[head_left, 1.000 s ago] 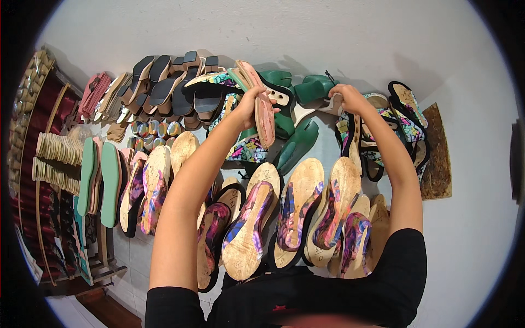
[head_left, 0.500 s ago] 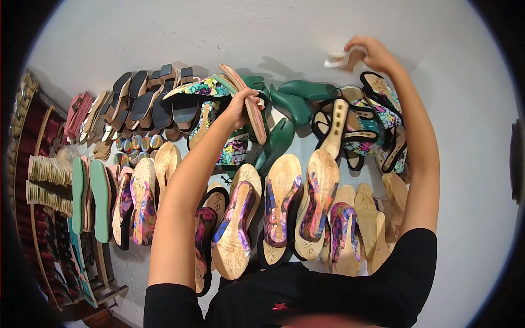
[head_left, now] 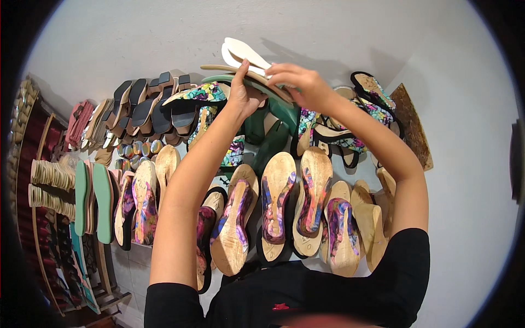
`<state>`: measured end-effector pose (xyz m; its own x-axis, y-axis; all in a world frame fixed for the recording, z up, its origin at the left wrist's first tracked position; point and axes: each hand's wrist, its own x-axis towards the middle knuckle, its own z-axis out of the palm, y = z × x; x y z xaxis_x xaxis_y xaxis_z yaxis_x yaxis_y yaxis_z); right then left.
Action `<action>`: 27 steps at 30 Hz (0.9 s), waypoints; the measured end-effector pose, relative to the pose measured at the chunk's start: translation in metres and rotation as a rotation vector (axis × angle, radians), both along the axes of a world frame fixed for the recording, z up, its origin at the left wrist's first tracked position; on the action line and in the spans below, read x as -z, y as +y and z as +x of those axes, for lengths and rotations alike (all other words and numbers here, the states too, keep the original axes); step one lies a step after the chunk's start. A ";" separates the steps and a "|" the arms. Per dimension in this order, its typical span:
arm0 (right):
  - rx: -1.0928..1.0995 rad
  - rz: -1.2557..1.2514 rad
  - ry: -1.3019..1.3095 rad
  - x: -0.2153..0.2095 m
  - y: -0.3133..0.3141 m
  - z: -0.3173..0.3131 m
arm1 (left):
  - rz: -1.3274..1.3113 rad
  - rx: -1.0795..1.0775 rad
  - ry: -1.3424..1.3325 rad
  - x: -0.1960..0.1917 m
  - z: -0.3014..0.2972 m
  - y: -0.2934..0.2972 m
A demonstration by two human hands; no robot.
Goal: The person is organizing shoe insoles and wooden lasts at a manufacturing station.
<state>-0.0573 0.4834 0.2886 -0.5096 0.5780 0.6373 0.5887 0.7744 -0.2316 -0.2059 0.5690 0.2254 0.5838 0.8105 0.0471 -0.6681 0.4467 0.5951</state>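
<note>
My left hand (head_left: 246,95) is closed around a stack of shoe insoles (head_left: 219,69), its thumb on the top beige one and a green insole showing lower down. Two white insoles (head_left: 247,53) lie at the far side of the stack, tilted up toward the wall. My right hand (head_left: 306,87) meets the right end of the insoles, fingers bent over the white pair's end. Its thumb side is partly hidden by the stack. Below both hands are dark green shoe lasts (head_left: 270,145).
Floral-patterned sandals (head_left: 372,112) pile up at the right, beside a brown board (head_left: 410,128). Wooden-soled wedge shoes (head_left: 279,186) stand in a row nearer me. Dark-soled heeled shoes (head_left: 145,109), green insoles (head_left: 102,202) and stacked beige soles (head_left: 52,175) are at the left.
My right hand has come left from the far right, bringing the white insoles to the stack in my left hand. The stack has turned from steep to nearly level, and the brown board is now uncovered.
</note>
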 end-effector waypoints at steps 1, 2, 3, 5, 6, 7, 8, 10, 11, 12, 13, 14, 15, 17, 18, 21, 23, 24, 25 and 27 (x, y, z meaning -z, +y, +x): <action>-0.042 0.097 -0.061 0.010 0.005 -0.004 | 0.001 -0.009 0.004 0.003 -0.004 0.003; -0.048 0.097 -0.059 0.016 0.008 -0.007 | -0.004 -0.005 0.024 0.005 -0.008 0.005; -0.103 0.041 0.017 0.023 0.011 -0.009 | -0.010 -0.003 0.044 0.007 -0.012 0.007; -0.177 -0.015 0.099 0.033 0.018 -0.014 | -0.063 -0.047 0.050 0.014 -0.024 0.005; -0.217 -0.031 0.047 0.037 0.021 -0.013 | -0.038 -0.096 0.091 0.017 -0.033 0.005; -0.260 -0.047 -0.005 0.041 0.025 -0.012 | -0.014 -0.148 0.133 0.020 -0.042 0.007; -0.245 -0.096 0.013 0.045 0.029 -0.010 | 0.010 -0.148 0.140 0.022 -0.052 0.012; 0.009 -0.275 0.009 0.071 0.047 0.010 | 0.009 -0.206 0.165 0.020 -0.065 0.018; 0.147 -0.358 -0.020 0.090 0.063 0.022 | 0.012 -0.253 0.188 0.017 -0.073 0.019; 0.295 -0.439 -0.055 0.114 0.078 0.039 | 0.007 -0.266 0.185 0.015 -0.076 0.019; 0.417 -0.549 -0.172 0.143 0.093 0.055 | 0.006 -0.285 0.186 0.017 -0.083 0.023; 0.544 -0.653 -0.293 0.172 0.107 0.072 | 0.023 -0.279 0.180 0.019 -0.089 0.029; 0.648 -0.734 -0.282 0.199 0.113 0.076 | 0.036 -0.278 0.178 0.022 -0.098 0.034; 0.772 -0.807 -0.402 0.231 0.119 0.086 | 0.020 -0.291 0.198 0.014 -0.104 0.026; 0.818 -0.826 -0.424 0.237 0.122 0.082 | 0.003 -0.302 0.225 0.010 -0.109 0.022; 0.909 -0.904 -0.385 0.229 0.126 0.044 | -0.029 -0.332 0.268 0.018 -0.139 0.025; 0.986 -0.958 -0.324 0.230 0.128 0.037 | -0.007 -0.327 0.281 0.023 -0.147 0.022; 0.971 -0.916 -0.316 0.240 0.132 0.050 | -0.021 -0.321 0.285 0.022 -0.141 0.024; 0.956 -0.876 -0.307 0.249 0.135 0.063 | -0.036 -0.315 0.290 0.023 -0.135 0.025; 0.950 -0.890 -0.277 0.242 0.139 0.057 | -0.023 -0.320 0.299 0.019 -0.132 0.020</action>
<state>-0.0001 0.6219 0.0464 0.2702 0.9418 -0.1999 0.9223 -0.3128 -0.2270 -0.3381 0.5891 0.2066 0.2884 0.9517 -0.1055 -0.5751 0.2603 0.7756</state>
